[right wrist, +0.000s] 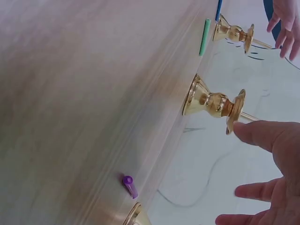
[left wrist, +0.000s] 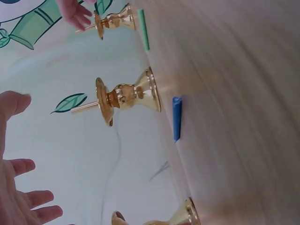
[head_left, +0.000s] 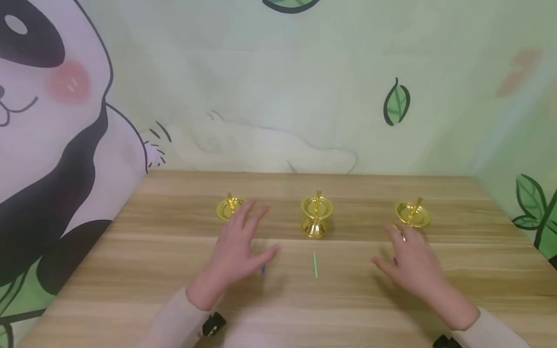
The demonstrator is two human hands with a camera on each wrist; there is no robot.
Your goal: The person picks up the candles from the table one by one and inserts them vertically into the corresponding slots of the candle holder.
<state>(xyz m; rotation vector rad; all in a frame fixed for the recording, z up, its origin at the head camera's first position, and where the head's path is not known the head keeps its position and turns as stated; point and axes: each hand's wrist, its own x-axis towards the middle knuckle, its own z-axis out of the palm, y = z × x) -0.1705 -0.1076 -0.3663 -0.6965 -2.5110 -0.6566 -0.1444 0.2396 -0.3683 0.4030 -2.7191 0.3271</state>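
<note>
Three shiny gold candlestick-like holders stand in a row: a left one (head_left: 224, 210), a middle one (head_left: 315, 227) and a right one (head_left: 418, 220), each with a thin gold stem rising from its dish. My left hand (head_left: 232, 253) hovers with fingers spread, partly covering the left holder and a short blue stick (left wrist: 176, 118). Fingers extended, my right hand (head_left: 415, 266) hangs in front of the right holder, above a small purple stick (right wrist: 130, 186). Neither hand holds anything. Between them a thin green stick (head_left: 315, 266) lies before the middle holder.
The wooden table (head_left: 348, 314) reaches back to a pale green wall (head_left: 304, 87) painted with a panda and leaves. Dark wrist straps (head_left: 213, 324) sit at the light sleeves.
</note>
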